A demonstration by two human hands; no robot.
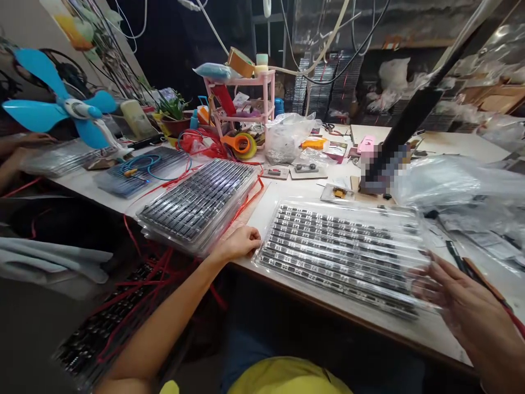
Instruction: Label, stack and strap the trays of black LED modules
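A clear plastic tray with rows of dark, silvery strip-like parts lies near the front edge of the table, tilted a little to my view. My left hand is closed, its curled fingers at the tray's left edge. At the opposite end, my right hand grips the right edge; some of its fingers show blurred through the clear plastic. Left of my left hand sits a stack of similar trays, its top one filled with dark strips.
A blue fan stands at the left, near another person's arm. Behind are a pink rack, a plastic bag and orange tape dispenser. A black post rises at right beside plastic sheeting. Red straps hang below.
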